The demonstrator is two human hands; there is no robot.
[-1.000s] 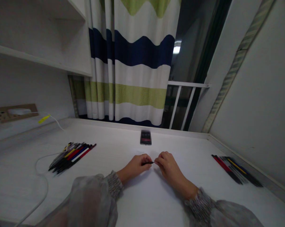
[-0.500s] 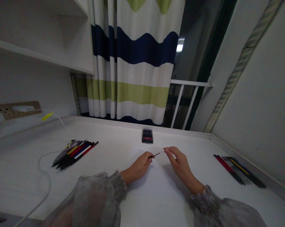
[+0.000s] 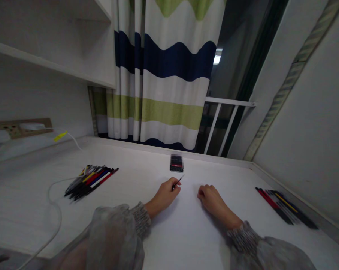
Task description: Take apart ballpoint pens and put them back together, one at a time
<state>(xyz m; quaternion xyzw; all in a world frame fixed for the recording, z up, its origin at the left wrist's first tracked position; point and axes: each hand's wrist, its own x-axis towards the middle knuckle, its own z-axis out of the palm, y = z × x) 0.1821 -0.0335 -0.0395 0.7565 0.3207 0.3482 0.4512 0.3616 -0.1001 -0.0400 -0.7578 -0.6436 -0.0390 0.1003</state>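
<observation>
My left hand [image 3: 164,195] is closed in a pinch over the middle of the desk, holding a thin pen refill [image 3: 178,181]. The refill is dark along most of its length with a pale tip, and it slants up to the right. Part of it is hidden by my fingers. To the right, apart from the refill, my right hand [image 3: 212,202] is closed with its fingers curled inward. Whatever lies inside those fingers, if anything, is hidden.
A phone [image 3: 176,163] lies beyond my hands. On the left is a heap of pens [image 3: 90,182] beside a white cable [image 3: 58,212]. Another row of pens [image 3: 284,206] lies at the right by the wall. A socket strip [image 3: 47,125] is on the left wall.
My right hand has drawn back from the refill's tip toward me, its fingers curling in. The refill now tilts more steeply upward in my left hand. The view has shifted slightly.
</observation>
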